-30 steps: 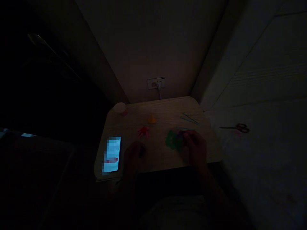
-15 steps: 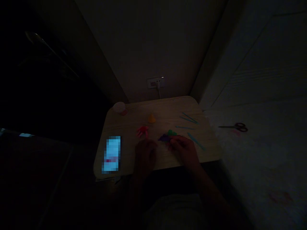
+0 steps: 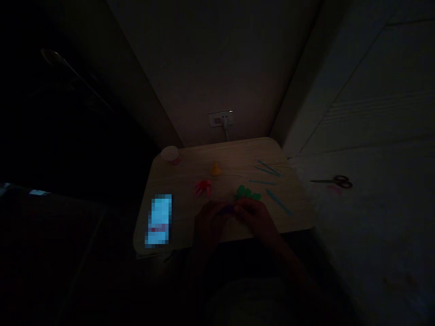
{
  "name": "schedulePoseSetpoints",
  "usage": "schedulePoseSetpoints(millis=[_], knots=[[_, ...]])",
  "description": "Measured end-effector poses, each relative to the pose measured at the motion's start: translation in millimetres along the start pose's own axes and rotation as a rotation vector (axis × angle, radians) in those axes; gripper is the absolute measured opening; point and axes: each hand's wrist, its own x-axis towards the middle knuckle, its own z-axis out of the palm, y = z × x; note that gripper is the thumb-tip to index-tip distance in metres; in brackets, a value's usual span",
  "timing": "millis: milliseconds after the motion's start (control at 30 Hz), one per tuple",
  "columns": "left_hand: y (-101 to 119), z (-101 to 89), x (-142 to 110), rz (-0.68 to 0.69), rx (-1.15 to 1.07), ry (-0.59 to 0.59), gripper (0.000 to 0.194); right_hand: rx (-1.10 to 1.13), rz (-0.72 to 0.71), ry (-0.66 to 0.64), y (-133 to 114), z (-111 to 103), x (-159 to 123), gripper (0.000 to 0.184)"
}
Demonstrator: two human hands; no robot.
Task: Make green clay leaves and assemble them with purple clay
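Observation:
Both hands meet near the table's front edge around a dark purple lump [image 3: 227,210] that looks like modelling clay. My left hand [image 3: 209,222] has its fingers closed at the lump's left side. From the right, my right hand [image 3: 253,215] pinches it between thumb and fingers. Just beyond the right hand lies a green piece with rounded lobes [image 3: 244,192], its near part hidden. A red piece with several prongs [image 3: 203,187] rests beyond my left hand, and an orange cone-like piece [image 3: 215,170] is farther back. Dim light hides fine detail.
Several thin blue-green sticks [image 3: 278,202] lie on the table's right side. A lit phone [image 3: 159,221] is at the front left, and a pale tub [image 3: 170,154] stands at the back left. Scissors [image 3: 335,181] rest on the white surface to the right. A wall socket [image 3: 220,118] holds a plug.
My right hand has moved left with the purple lump, away from the green piece and uncovering a stick. My left hand has come right and now touches the lump too.

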Motion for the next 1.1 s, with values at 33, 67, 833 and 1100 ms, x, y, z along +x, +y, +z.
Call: schedulePoseSetpoints(millis=[33, 67, 833, 1100], knots=[[2.3, -0.4, 1.2, -0.019, -0.02, 0.005, 0.017, 0.003, -0.001, -0.004, 0.6, 0.2, -0.6, 0.034], [4.2, -0.8, 1.9, -0.037, -0.04, 0.019, 0.015, 0.011, -0.002, -0.006, 1.2, 0.4, -1.2, 0.033], [28.7, -1.2, 3.3, -0.484, -0.543, -0.045, 0.031, -0.394, -0.463, 0.007, -8.3, -7.4, -8.9, 0.021], [26.0, 0.5, 5.4, -0.469, -0.527, -0.105, 0.031, -0.357, -0.38, 0.062, -5.6, 3.4, -9.5, 0.018]])
